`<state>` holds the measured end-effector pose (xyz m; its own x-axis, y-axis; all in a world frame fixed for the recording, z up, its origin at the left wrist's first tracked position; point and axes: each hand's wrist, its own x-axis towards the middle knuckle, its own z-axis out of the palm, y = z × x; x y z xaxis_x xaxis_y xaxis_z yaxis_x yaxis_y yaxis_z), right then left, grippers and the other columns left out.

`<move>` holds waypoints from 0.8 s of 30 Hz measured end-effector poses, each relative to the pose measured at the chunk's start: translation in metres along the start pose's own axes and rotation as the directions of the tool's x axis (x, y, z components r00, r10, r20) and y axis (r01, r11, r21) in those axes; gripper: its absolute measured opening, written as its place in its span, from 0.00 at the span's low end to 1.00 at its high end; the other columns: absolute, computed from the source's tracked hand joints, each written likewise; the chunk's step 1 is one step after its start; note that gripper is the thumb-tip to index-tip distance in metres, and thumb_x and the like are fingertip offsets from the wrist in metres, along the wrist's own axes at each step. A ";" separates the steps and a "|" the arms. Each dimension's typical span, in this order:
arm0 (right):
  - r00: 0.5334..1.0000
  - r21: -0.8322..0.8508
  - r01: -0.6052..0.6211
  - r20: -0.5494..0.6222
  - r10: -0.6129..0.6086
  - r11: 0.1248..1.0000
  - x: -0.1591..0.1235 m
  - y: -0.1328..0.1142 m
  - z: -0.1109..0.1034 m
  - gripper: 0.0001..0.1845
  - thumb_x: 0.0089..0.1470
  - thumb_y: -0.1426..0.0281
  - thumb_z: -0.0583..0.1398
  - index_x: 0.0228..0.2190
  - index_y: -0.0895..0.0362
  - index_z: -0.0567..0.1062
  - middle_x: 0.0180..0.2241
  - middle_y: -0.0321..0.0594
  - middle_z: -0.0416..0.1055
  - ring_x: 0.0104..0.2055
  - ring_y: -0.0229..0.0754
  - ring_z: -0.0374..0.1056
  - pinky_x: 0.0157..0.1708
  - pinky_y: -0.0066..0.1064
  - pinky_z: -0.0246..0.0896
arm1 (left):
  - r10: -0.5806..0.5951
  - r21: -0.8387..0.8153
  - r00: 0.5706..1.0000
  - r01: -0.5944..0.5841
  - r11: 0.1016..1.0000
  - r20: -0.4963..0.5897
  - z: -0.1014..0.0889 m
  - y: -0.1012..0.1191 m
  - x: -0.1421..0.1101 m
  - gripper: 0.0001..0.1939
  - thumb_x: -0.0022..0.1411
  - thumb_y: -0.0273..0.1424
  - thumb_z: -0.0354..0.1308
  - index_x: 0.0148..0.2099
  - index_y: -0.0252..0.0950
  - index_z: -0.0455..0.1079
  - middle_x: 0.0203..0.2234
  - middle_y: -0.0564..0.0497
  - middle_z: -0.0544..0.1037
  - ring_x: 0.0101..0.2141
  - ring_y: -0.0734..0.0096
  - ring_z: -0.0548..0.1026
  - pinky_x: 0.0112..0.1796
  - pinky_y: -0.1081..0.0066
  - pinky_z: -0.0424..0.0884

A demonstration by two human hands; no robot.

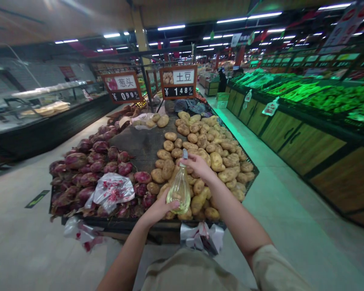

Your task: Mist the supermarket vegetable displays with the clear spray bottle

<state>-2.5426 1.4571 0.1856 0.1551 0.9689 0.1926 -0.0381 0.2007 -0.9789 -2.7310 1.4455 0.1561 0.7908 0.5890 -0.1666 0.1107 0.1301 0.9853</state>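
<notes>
A clear, ribbed bottle (182,192) with a pale yellow tint stands tilted in front of me, over the potatoes (200,141). Its narrow neck ends in a grey cap (185,154). My left hand (160,208) is closed round the lower body, the thumb lying across its front. Up at the neck, just below the cap, the fingers of my right hand (197,165) pinch the bottle. Whether there is liquid inside, I cannot tell. Red onions (94,161) are heaped to the left of the bottle.
A crumpled plastic bag (113,190) lies on the onions, and more bags hang along the stand's front edge. Two price signs (178,83) rise behind the heaps. Green-lit vegetable shelves (306,89) line the right side of the aisle; a counter (45,117) stands left. A person (222,81) is far back.
</notes>
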 end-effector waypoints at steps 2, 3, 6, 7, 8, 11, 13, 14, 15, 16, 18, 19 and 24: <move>1.000 -0.011 0.021 -0.002 -0.021 1.000 0.007 -0.008 -0.007 0.16 0.37 0.63 0.56 0.31 0.59 0.67 0.28 0.37 0.67 0.32 0.38 0.63 0.31 0.28 0.56 | 0.093 0.076 0.995 -0.090 0.993 -0.037 0.007 0.008 0.008 0.27 0.47 0.34 0.50 0.51 0.42 0.48 0.46 0.56 0.58 0.47 0.68 0.52 0.45 0.71 0.50; 0.999 -0.015 0.030 0.010 -0.030 0.999 0.009 -0.013 -0.011 0.15 0.37 0.64 0.56 0.30 0.59 0.67 0.28 0.37 0.67 0.31 0.38 0.63 0.31 0.28 0.56 | 0.115 0.107 0.993 -0.111 0.988 -0.033 0.010 0.011 0.012 0.27 0.47 0.34 0.50 0.51 0.42 0.48 0.45 0.55 0.58 0.47 0.68 0.53 0.45 0.71 0.50; 0.997 -0.025 0.057 0.054 -0.056 0.998 0.013 -0.025 -0.022 0.14 0.37 0.64 0.56 0.28 0.60 0.68 0.26 0.36 0.67 0.30 0.37 0.64 0.31 0.28 0.56 | 0.114 0.143 0.994 -0.112 0.983 -0.003 0.019 0.016 0.023 0.27 0.47 0.35 0.50 0.50 0.40 0.48 0.43 0.53 0.61 0.45 0.67 0.56 0.44 0.69 0.52; 0.996 -0.034 0.066 0.057 -0.064 0.997 0.014 -0.029 -0.025 0.15 0.37 0.64 0.56 0.29 0.60 0.68 0.27 0.36 0.67 0.30 0.37 0.64 0.30 0.28 0.56 | 0.116 0.149 0.993 -0.114 0.982 -0.003 0.021 0.017 0.026 0.27 0.47 0.35 0.50 0.50 0.40 0.49 0.43 0.52 0.62 0.44 0.67 0.57 0.44 0.69 0.52; 0.996 -0.045 0.075 0.052 -0.073 0.996 0.014 -0.032 -0.029 0.16 0.37 0.64 0.56 0.30 0.60 0.67 0.27 0.37 0.68 0.30 0.38 0.64 0.30 0.28 0.56 | 0.121 0.154 0.993 -0.119 0.981 -0.008 0.023 0.019 0.030 0.26 0.46 0.34 0.50 0.50 0.40 0.49 0.43 0.52 0.62 0.44 0.67 0.58 0.44 0.69 0.52; 0.994 -0.067 0.106 0.025 -0.105 0.992 0.015 -0.039 -0.041 0.18 0.38 0.64 0.56 0.34 0.60 0.66 0.29 0.39 0.68 0.32 0.39 0.63 0.29 0.28 0.56 | 0.149 0.175 0.989 -0.142 0.974 -0.028 0.028 0.023 0.039 0.25 0.47 0.34 0.50 0.49 0.41 0.50 0.43 0.54 0.61 0.44 0.68 0.58 0.44 0.70 0.51; 0.992 -0.059 0.124 0.021 -0.123 0.990 0.018 -0.042 -0.049 0.19 0.38 0.63 0.55 0.34 0.60 0.66 0.30 0.40 0.68 0.34 0.39 0.63 0.30 0.29 0.56 | 0.155 0.186 0.988 -0.148 0.971 -0.027 0.031 0.026 0.045 0.24 0.48 0.34 0.49 0.49 0.40 0.50 0.42 0.54 0.62 0.43 0.68 0.58 0.44 0.70 0.52; 0.992 -0.051 0.129 0.020 -0.128 0.990 0.019 -0.042 -0.052 0.19 0.39 0.63 0.55 0.34 0.60 0.65 0.30 0.40 0.68 0.34 0.39 0.63 0.31 0.29 0.56 | 0.155 0.190 0.987 -0.148 0.971 -0.026 0.033 0.028 0.048 0.23 0.48 0.34 0.48 0.49 0.40 0.50 0.42 0.53 0.62 0.43 0.68 0.59 0.43 0.70 0.53; 0.991 -0.045 0.130 0.020 -0.129 0.991 0.021 -0.043 -0.055 0.19 0.39 0.63 0.55 0.34 0.60 0.65 0.30 0.40 0.68 0.34 0.39 0.63 0.31 0.29 0.56 | 0.154 0.197 0.988 -0.146 0.970 -0.030 0.035 0.029 0.051 0.23 0.48 0.34 0.48 0.48 0.40 0.50 0.41 0.53 0.62 0.42 0.68 0.59 0.43 0.70 0.54; 0.992 -0.041 0.127 0.017 -0.126 0.991 0.022 -0.043 -0.057 0.19 0.39 0.62 0.55 0.34 0.60 0.66 0.31 0.41 0.68 0.34 0.39 0.63 0.32 0.30 0.56 | 0.154 0.206 0.987 -0.143 0.968 -0.041 0.037 0.029 0.053 0.23 0.49 0.34 0.48 0.48 0.40 0.51 0.41 0.53 0.63 0.42 0.68 0.59 0.42 0.70 0.54; 0.993 -0.039 0.118 0.003 -0.118 0.992 0.024 -0.042 -0.062 0.19 0.38 0.62 0.55 0.33 0.60 0.66 0.30 0.40 0.67 0.34 0.39 0.63 0.32 0.30 0.56 | 0.157 0.223 0.985 -0.138 0.965 -0.070 0.041 0.029 0.057 0.23 0.48 0.34 0.48 0.48 0.40 0.50 0.41 0.53 0.62 0.42 0.67 0.59 0.42 0.69 0.54; 0.993 -0.037 0.114 -0.001 -0.115 0.993 0.024 -0.041 -0.063 0.18 0.38 0.62 0.55 0.32 0.60 0.67 0.30 0.40 0.68 0.33 0.39 0.64 0.32 0.29 0.56 | 0.154 0.225 0.985 -0.134 0.965 -0.074 0.043 0.028 0.058 0.23 0.48 0.34 0.48 0.48 0.40 0.50 0.42 0.53 0.62 0.42 0.67 0.59 0.42 0.69 0.54; 0.994 -0.021 0.059 0.094 -0.057 0.998 0.014 -0.029 -0.070 0.16 0.36 0.64 0.57 0.29 0.61 0.68 0.25 0.37 0.67 0.28 0.37 0.64 0.32 0.29 0.57 | 0.084 0.199 0.996 -0.080 0.977 -0.014 0.058 0.015 0.056 0.25 0.47 0.35 0.49 0.49 0.40 0.49 0.41 0.52 0.63 0.42 0.67 0.59 0.42 0.68 0.54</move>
<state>-2.4705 1.4545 0.2123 0.0639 0.9653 0.2532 -0.0085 0.2543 -0.9671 -2.6496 1.4342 0.1638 0.7890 0.6087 -0.0835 0.1645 -0.0784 0.9833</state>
